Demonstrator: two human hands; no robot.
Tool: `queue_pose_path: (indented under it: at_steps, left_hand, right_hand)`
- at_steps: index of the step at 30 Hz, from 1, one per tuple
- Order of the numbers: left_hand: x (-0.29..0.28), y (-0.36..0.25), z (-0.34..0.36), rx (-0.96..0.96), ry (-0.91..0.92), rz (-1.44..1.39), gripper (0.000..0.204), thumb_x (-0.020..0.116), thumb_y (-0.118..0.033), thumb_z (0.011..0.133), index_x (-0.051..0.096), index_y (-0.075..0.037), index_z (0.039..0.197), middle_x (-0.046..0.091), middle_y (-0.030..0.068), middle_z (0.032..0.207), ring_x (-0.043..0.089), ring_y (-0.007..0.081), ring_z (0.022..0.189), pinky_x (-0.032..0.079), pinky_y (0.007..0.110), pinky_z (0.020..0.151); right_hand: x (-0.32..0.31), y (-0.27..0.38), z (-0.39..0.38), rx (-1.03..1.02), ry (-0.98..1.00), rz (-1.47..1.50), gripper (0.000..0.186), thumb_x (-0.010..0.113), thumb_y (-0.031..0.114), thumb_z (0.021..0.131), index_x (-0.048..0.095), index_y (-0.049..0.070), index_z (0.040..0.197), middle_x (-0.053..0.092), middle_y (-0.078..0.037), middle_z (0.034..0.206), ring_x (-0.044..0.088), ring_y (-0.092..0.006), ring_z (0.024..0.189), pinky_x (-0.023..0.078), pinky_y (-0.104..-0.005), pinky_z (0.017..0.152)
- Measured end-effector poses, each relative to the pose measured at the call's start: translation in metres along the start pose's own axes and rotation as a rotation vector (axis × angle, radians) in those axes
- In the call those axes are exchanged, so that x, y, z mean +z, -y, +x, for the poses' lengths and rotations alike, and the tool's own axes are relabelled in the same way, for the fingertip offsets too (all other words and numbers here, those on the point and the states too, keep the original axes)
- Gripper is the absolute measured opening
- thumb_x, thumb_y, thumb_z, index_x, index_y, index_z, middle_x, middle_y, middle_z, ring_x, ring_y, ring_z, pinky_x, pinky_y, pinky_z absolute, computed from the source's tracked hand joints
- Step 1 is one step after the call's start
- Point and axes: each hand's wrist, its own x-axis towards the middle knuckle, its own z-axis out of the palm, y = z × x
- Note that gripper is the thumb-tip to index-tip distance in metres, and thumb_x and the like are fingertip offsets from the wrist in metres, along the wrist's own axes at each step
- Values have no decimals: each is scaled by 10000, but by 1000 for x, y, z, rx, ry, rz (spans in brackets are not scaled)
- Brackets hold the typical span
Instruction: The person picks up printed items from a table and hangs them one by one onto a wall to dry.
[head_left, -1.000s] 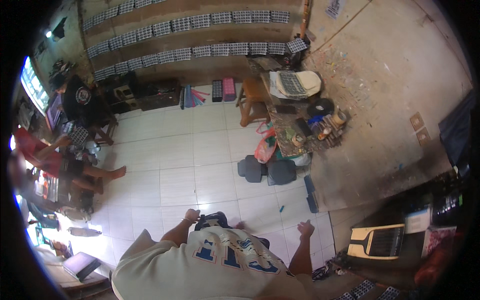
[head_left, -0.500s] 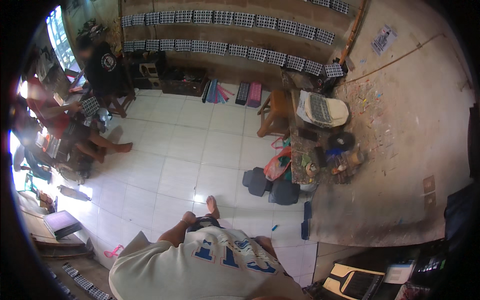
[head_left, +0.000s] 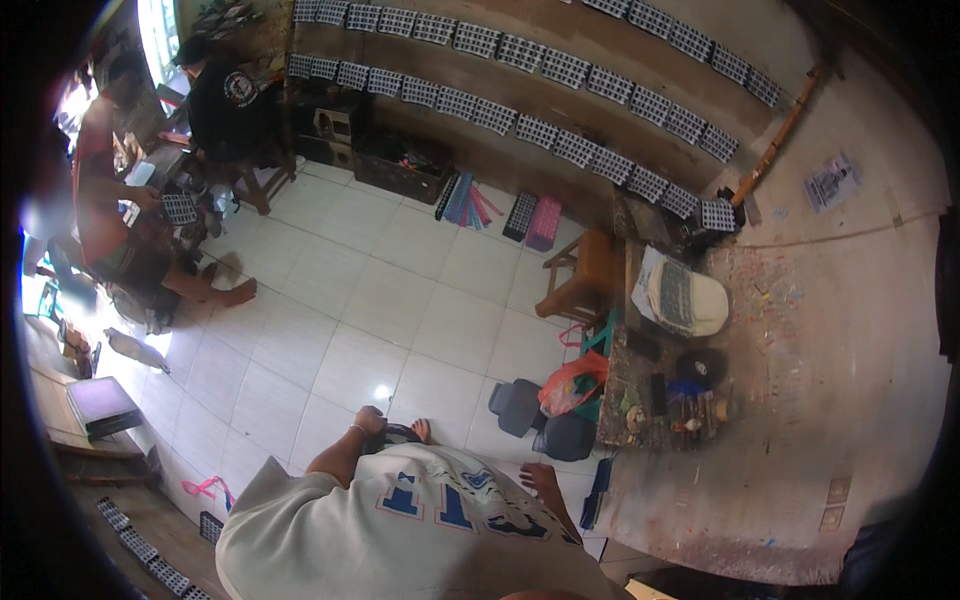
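My left hand (head_left: 369,420) hangs low beside my patterned dark shorts (head_left: 398,434), fingers curled; I cannot make out whether anything is inside them. On the other side, my right hand (head_left: 537,477) is open, fingers loosely apart and nothing visible in it, near a dark flat object (head_left: 596,492) by the wall. My bare foot (head_left: 421,430) shows on the white tiled floor (head_left: 380,310). Grey padded pieces (head_left: 518,408) and an orange plastic bag (head_left: 568,385) lie ahead to the right.
Two co-workers sit at left, one in black (head_left: 222,115), one in red (head_left: 100,215) holding a grid sheet (head_left: 179,208). Wall shelves bear several grid sheets (head_left: 478,40). A wooden stool (head_left: 585,273) stands beside a cluttered worktable (head_left: 635,350); a laptop (head_left: 98,405) sits lower left.
My view has turned, with the shelves and worktable shifting rightward in the picture. A foot has come into sight. My right hand, hidden half a second ago, shows again, lower than a second ago.
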Motion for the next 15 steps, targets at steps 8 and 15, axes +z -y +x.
queue_pose_path:
  at_steps: [8,15]
  left_hand:
    - [-80,-5,90,50,-62,167,313,531,-348,690,649,-59,666,634,169,813,608,336,781,483,421,726]
    - [-61,36,120,-127,36,80,385,600,-311,666,665,-2,886,631,204,952,600,338,932,477,375,817]
  right_hand:
    - [124,158,53,-126,150,-41,224,581,215,850,588,-9,862,626,-100,816,625,-192,717,520,-303,607]
    - [104,194,105,-129,202,-394,216,576,211,819,604,42,951,624,-80,808,610,-160,723,508,-291,619]
